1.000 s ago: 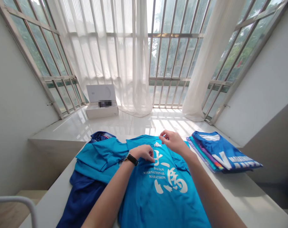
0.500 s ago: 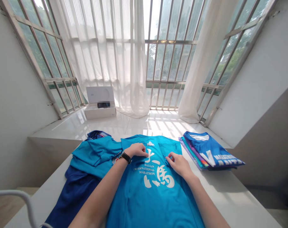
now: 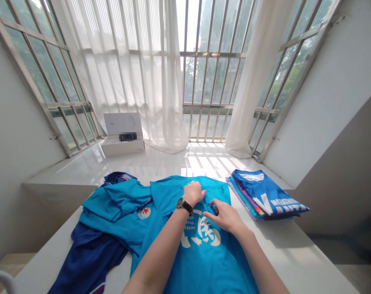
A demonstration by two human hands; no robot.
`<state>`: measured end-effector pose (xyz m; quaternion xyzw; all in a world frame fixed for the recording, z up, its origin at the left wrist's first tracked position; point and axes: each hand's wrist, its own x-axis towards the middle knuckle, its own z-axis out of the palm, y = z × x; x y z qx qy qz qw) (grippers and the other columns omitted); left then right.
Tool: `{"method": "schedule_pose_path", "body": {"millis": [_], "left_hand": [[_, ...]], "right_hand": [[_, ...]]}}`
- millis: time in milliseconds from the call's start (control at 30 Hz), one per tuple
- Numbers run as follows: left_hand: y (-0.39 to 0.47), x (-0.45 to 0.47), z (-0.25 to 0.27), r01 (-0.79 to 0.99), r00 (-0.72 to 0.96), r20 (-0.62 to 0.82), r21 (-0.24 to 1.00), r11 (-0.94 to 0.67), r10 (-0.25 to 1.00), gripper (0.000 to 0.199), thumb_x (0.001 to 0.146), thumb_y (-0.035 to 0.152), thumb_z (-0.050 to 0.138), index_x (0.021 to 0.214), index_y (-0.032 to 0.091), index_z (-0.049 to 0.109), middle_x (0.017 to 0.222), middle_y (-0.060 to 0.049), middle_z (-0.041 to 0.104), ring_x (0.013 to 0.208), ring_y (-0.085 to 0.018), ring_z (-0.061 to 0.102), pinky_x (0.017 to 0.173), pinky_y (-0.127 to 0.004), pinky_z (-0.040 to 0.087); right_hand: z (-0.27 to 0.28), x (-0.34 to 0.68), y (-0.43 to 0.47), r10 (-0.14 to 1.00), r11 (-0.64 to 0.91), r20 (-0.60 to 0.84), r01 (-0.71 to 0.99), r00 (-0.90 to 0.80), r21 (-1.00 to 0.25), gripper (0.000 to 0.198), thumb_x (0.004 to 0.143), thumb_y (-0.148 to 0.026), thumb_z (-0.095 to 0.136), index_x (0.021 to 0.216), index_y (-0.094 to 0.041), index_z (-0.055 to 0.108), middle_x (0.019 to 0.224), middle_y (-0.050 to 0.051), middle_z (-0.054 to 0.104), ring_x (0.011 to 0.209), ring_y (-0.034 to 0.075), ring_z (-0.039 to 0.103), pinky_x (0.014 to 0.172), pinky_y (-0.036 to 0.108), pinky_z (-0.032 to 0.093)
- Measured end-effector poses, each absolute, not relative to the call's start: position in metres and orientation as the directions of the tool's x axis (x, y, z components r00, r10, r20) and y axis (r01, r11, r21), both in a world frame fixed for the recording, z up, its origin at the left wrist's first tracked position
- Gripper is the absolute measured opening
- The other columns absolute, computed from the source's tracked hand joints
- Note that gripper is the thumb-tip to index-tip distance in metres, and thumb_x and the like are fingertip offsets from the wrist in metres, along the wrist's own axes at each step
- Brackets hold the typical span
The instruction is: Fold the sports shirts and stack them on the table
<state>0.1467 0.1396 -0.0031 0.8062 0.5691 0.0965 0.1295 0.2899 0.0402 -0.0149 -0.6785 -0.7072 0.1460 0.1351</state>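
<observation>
A turquoise T-shirt with white marathon lettering lies spread on the white table before me. My left hand, with a black-strapped watch on its wrist, rests on the shirt's upper chest, thumb held apart and fingertips partly hidden. My right hand is just right of it over the white print, thumb and forefinger apart with nothing visible between them. Both forearms cross the shirt and cover part of the lettering. Left of the shirt lies another turquoise garment, rumpled, over dark blue clothing.
Several folded shirts form a stack at the table's right, a blue one on top. On the tiled window ledge stands an open white box. Sheer curtains hang before the barred window. A white curved tube shows at lower left.
My left hand has moved right across the shirt, nearer my right hand, and its thumb is now out. My right hand's fingers have parted. The view has shifted slightly.
</observation>
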Motion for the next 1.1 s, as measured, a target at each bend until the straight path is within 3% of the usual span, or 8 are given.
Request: {"method": "schedule_pose_path", "body": {"millis": [100,233,367,467,667,800,867,1100], "left_hand": [[0.138,0.147,-0.013,0.889,0.323,0.047,0.328,-0.32,0.945,0.043,0.095,0.044,0.056,0.123,0.012,0.064,0.12,-0.02,0.066,0.104,-0.034,0.065,0.082,-0.04,0.052],[0.14,0.141,-0.018,0.864,0.345,0.083,0.362,-0.351,0.935,0.034,0.095,0.042,0.055,0.115,0.019,0.068,0.115,-0.013,0.068,0.1,-0.03,0.065,0.081,-0.038,0.052],[0.139,0.143,-0.018,0.841,0.341,0.076,0.42,-0.341,0.937,0.029,0.095,0.041,0.056,0.114,0.024,0.069,0.115,-0.011,0.069,0.104,-0.032,0.063,0.09,-0.041,0.051],[0.139,0.147,-0.016,0.804,0.337,0.038,0.508,-0.309,0.941,0.035,0.094,0.039,0.055,0.126,0.026,0.061,0.121,-0.011,0.069,0.111,-0.032,0.063,0.095,-0.043,0.048],[0.148,0.139,-0.008,0.748,0.392,-0.059,0.601,-0.282,0.918,0.056,0.092,0.045,0.058,0.139,0.016,0.048,0.116,-0.019,0.071,0.107,-0.034,0.067,0.087,-0.041,0.051],[0.148,0.139,-0.005,0.545,0.541,-0.227,0.828,-0.132,0.81,0.069,0.095,0.051,0.053,0.152,0.017,0.033,0.094,-0.012,0.076,0.079,-0.026,0.073,0.068,-0.031,0.056],[0.145,0.145,-0.006,0.418,0.586,-0.269,0.908,-0.001,0.765,0.072,0.096,0.051,0.053,0.156,0.02,0.027,0.094,-0.011,0.076,0.074,-0.023,0.072,0.063,-0.029,0.056],[0.136,0.163,-0.013,0.201,0.565,-0.234,0.969,0.143,0.791,0.046,0.094,0.044,0.06,0.136,0.025,0.056,0.116,-0.008,0.071,0.094,-0.019,0.07,0.074,-0.025,0.059]], "right_hand": [[-0.016,0.293,0.038,0.995,0.085,-0.007,0.919,-0.095,-0.386,0.023,0.084,-0.041,0.066,0.095,-0.021,0.061,0.086,0.002,0.067,0.077,0.019,0.06,0.061,0.028,0.033],[-0.017,0.294,0.037,0.993,0.116,0.021,0.934,-0.115,-0.337,0.005,0.087,-0.024,0.058,0.089,-0.021,0.061,0.086,0.003,0.067,0.079,0.019,0.061,0.065,0.028,0.035],[-0.019,0.294,0.038,0.993,0.12,0.034,0.947,-0.115,-0.298,0.011,0.091,-0.025,0.053,0.094,-0.021,0.063,0.09,0.005,0.068,0.08,0.02,0.063,0.067,0.028,0.038],[-0.019,0.294,0.039,0.994,0.111,0.035,0.956,-0.106,-0.273,0.014,0.094,-0.03,0.052,0.096,-0.022,0.064,0.096,0.006,0.07,0.084,0.021,0.066,0.068,0.029,0.04],[-0.013,0.296,0.039,0.995,0.077,0.088,0.962,-0.056,-0.26,0.018,0.097,-0.029,0.046,0.093,-0.024,0.063,0.094,0.005,0.074,0.085,0.022,0.069,0.065,0.027,0.038],[-0.01,0.298,0.04,0.989,0.014,0.142,0.961,0.026,-0.275,0.021,0.098,-0.032,0.044,0.097,-0.024,0.063,0.09,0.006,0.076,0.079,0.023,0.071,0.062,0.028,0.035],[-0.009,0.299,0.04,0.985,-0.008,0.162,0.961,0.054,-0.275,0.022,0.098,-0.034,0.043,0.099,-0.024,0.062,0.089,0.006,0.076,0.08,0.024,0.072,0.062,0.028,0.036],[-0.007,0.3,0.037,0.967,0.011,0.242,0.941,0.076,-0.339,0.025,0.097,-0.039,0.041,0.097,-0.024,0.061,0.08,0.005,0.074,0.074,0.024,0.072,0.063,0.029,0.039]]}}
